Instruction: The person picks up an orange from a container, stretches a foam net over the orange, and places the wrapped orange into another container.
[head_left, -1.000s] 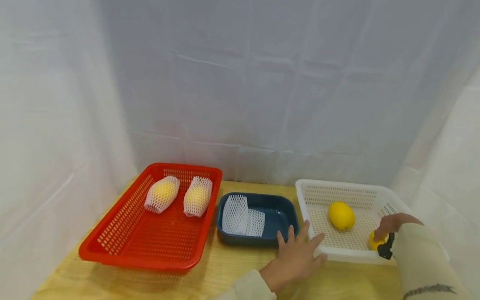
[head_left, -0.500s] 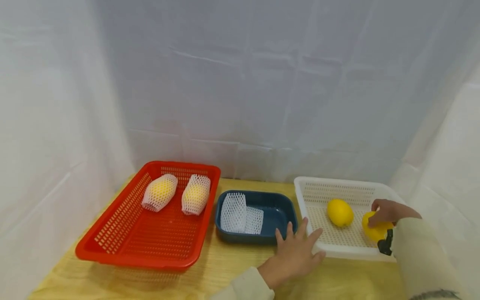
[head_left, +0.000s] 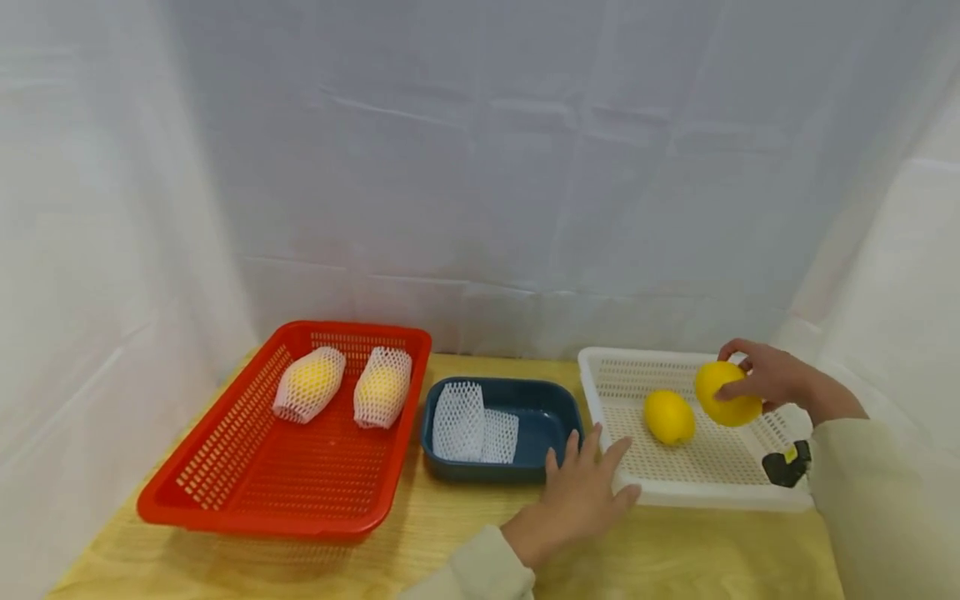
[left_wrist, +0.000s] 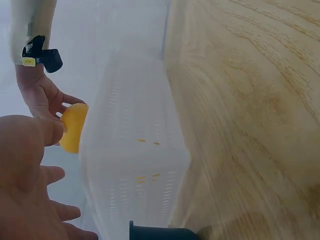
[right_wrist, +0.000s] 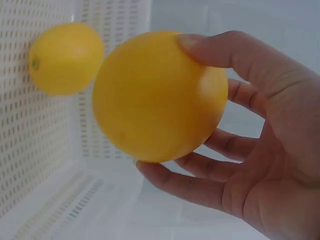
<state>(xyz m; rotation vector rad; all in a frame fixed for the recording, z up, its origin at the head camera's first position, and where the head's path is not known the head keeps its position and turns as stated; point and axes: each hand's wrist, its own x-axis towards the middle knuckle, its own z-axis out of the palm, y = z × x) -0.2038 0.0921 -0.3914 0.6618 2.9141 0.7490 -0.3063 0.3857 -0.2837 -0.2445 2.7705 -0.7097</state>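
My right hand [head_left: 780, 382] pinches a smooth, oval yellow fruit [head_left: 709, 388] between thumb and fingers, above the right part of the white basket [head_left: 712, 498]. In the right wrist view the thumb presses one side of this fruit [right_wrist: 155, 100] and the fingers reach round the other. A second yellow fruit [head_left: 669, 417] lies on the basket's floor. My left hand [head_left: 577, 496] has its fingers spread, near the basket's front left corner and the dark blue dish [head_left: 553, 417]. It holds nothing; whether its fingertips touch either rim I cannot tell.
Two white foam net sleeves [head_left: 459, 421] lie in the left half of the blue dish. At left stands a red basket [head_left: 322, 479] with two net-wrapped yellow fruits [head_left: 311, 383]. White sheeting [head_left: 480, 183] surrounds the wooden table [head_left: 442, 533].
The right hand has raised its fruit off the floor of the white basket, up and slightly left. The left hand has stayed nearly in place, and the view has shifted a little.
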